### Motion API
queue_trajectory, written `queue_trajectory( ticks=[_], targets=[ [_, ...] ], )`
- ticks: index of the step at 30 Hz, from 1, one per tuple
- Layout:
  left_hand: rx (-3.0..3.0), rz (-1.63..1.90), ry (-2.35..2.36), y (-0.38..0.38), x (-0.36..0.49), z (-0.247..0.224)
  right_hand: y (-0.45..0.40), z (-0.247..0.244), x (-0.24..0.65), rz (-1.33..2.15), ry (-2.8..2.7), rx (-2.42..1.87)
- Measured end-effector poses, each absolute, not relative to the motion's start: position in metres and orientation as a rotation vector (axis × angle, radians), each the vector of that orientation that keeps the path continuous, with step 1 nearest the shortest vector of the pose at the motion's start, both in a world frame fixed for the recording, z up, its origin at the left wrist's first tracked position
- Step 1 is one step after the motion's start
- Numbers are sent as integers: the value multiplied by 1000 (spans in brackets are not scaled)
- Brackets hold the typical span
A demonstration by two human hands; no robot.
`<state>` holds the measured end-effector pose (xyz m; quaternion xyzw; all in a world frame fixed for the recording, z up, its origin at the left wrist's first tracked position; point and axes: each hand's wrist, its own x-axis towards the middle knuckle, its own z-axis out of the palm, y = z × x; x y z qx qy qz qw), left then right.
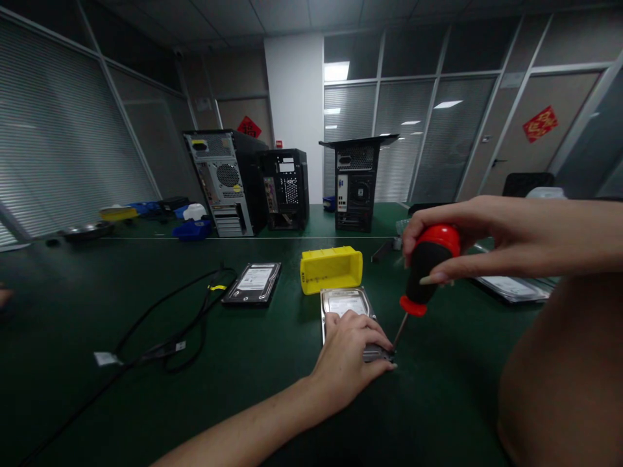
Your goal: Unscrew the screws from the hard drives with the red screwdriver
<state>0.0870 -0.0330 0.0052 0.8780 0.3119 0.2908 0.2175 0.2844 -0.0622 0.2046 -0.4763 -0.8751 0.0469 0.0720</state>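
Head view: my left hand (348,347) reaches forward over the smooth, dark green tabletop (272,363), palm down, its fingers and thumb clamped over the near end of a silver rectangular metal hard drive (345,301), well short of the tabletop's far edge. My right hand (452,240) comes in from the right, fingers curled tight around a red-and-black screwdriver with a rounded handle (422,272). Its thin metal shaft (400,331) slants down leftward to the drive's near right corner; I cannot tell whether it sits in a screw.

On the left, a thin black cable (163,351) loops loosely. Next lies a black-and-silver rectangular hard drive (253,284), then a bright yellow plastic bin (331,280), just beyond the drive I hold.

Slatted grey blinds (58,123) line the room's left side. Toward the tabletop's far edge stand a tall black-and-silver metal computer case (226,181), a smaller black computer case (287,188) and, farther right, a black computer case with an overhanging top panel (357,185). Behind them rises a white column (295,117); a red diamond-shaped paper (540,124) hangs at far right.
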Motion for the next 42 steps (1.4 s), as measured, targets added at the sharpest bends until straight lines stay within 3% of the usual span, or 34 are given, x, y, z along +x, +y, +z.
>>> queue_trajectory(
  ticks=[42],
  targets=[
    [2461, 798, 882, -33, 86, 6, -67, 206, 281, 131, -2592, -1414]
  ],
)
